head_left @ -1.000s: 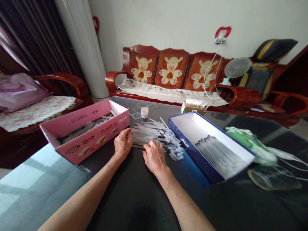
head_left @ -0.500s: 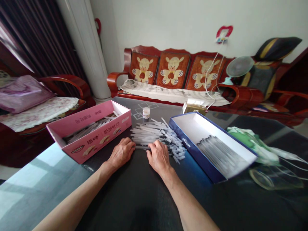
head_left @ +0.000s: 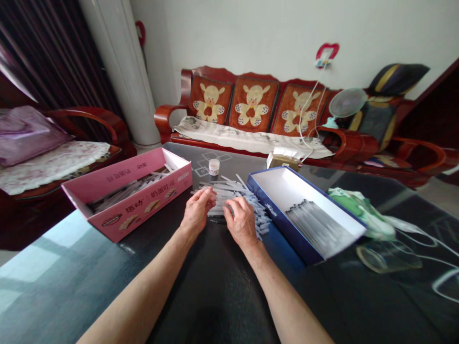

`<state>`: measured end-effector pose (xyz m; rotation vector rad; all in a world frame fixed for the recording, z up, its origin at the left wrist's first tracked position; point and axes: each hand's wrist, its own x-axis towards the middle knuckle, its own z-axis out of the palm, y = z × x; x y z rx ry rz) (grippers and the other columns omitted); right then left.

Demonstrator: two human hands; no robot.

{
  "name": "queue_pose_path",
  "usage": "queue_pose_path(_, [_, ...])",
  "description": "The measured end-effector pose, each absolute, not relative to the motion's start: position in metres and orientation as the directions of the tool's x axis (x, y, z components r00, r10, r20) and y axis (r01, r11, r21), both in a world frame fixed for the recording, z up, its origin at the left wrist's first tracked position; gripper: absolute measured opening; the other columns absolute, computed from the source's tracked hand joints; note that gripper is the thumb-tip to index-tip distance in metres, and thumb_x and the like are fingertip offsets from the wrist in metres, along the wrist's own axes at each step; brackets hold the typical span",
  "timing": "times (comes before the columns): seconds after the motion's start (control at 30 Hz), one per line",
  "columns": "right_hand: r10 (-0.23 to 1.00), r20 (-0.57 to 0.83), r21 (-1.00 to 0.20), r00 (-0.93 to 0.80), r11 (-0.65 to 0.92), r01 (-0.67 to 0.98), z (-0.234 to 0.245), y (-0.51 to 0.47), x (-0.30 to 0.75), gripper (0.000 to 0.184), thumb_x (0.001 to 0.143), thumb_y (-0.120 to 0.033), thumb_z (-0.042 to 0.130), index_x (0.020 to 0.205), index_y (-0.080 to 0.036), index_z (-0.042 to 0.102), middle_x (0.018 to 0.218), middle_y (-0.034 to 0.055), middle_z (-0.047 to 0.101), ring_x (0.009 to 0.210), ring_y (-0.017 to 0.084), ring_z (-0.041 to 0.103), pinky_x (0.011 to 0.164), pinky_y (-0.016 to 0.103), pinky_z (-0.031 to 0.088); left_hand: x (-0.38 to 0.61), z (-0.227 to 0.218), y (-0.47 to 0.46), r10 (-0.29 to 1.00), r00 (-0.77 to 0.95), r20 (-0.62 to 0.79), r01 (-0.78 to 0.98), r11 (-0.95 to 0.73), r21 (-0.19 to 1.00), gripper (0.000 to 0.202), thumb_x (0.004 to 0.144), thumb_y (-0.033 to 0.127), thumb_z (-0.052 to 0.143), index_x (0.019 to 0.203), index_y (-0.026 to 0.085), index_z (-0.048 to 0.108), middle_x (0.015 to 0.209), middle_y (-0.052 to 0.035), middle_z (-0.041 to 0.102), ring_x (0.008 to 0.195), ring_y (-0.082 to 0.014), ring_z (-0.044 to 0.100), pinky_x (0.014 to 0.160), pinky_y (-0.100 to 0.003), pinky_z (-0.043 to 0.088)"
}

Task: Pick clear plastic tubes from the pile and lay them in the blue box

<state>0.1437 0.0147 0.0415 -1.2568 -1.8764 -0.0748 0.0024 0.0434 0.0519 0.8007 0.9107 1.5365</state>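
I have my left hand (head_left: 196, 211) and right hand (head_left: 243, 221) half-curled on the loose pile of white plastic sticks (head_left: 233, 196), and I can't tell if either grips any. The pile lies on the bench (head_left: 215, 291) between a pink carton (head_left: 136, 205) and a blue-edged box (head_left: 283, 224).

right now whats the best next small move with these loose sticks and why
Probably gather a small bunch of the loose white plastic sticks and square their ends: your left hand and right hand are both at the pile, which lies jumbled, while the blue-edged white box beside it holds sticks in neat rows.
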Motion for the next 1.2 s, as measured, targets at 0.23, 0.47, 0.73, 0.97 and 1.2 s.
queue_pose_path(0.23, [0.773,0.61,-0.374,-0.173,0.473,0.798,0.031,-0.007,0.162,0.01,0.086,-0.018,0.056,0.085,-0.02,0.066,0.086,0.0044,0.061,0.086,0.019,0.057,0.083,0.033,0.042,0.0,0.042,0.05,0.759,-0.162,0.63,0.386,-0.539,0.749,0.03,0.09,0.038,0.049,0.11,0.02,0.064,0.082,-0.0036,0.061,0.076,-0.0142,0.056,0.073,-0.027,0.044])
queue_pose_path(0.47, [0.835,0.502,-0.291,-0.227,0.41,0.864,0.023,-0.019,0.164,0.01,0.085,-0.023,0.058,0.09,-0.022,0.067,0.09,0.0048,0.06,0.09,0.02,0.054,0.084,0.035,0.037,0.001,0.016,0.045,0.564,0.221,0.795,0.741,-0.628,0.24,0.029,0.093,0.022,0.043,0.118,0.02,0.058,0.09,-0.0064,0.062,0.082,-0.0172,0.052,0.076,-0.03,0.042])
queue_pose_path(0.73, [0.861,0.432,-0.227,-0.268,0.392,0.892,0.019,-0.012,0.172,0.008,0.084,-0.021,0.061,0.087,-0.024,0.067,0.09,0.004,0.06,0.089,0.021,0.052,0.079,0.036,0.034,-0.004,0.012,0.057,0.595,0.138,0.791,0.772,-0.565,0.29,0.029,0.094,0.023,0.042,0.118,0.02,0.059,0.089,-0.0056,0.059,0.08,-0.016,0.049,0.073,-0.028,0.041])
queue_pose_path(0.97, [0.872,0.437,-0.187,-0.222,0.329,0.926,0.016,-0.01,0.164,0.003,0.083,-0.02,0.061,0.083,-0.022,0.064,0.085,0.0066,0.058,0.085,0.023,0.051,0.074,0.038,0.034,-0.005,0.008,0.062,0.627,0.158,0.763,0.757,-0.573,0.315,0.03,0.094,0.025,0.04,0.117,0.02,0.06,0.088,-0.0061,0.058,0.08,-0.017,0.05,0.073,-0.029,0.041])
queue_pose_path(1.2, [0.843,0.52,-0.231,-0.14,0.296,0.927,0.015,-0.007,0.163,0.005,0.087,-0.017,0.054,0.085,-0.02,0.057,0.089,0.0072,0.059,0.087,0.023,0.052,0.076,0.037,0.035,-0.004,0.011,0.06,0.632,0.159,0.759,0.765,-0.564,0.31,0.029,0.095,0.023,0.04,0.116,0.017,0.058,0.087,-0.0063,0.059,0.082,-0.0178,0.05,0.076,-0.029,0.042])
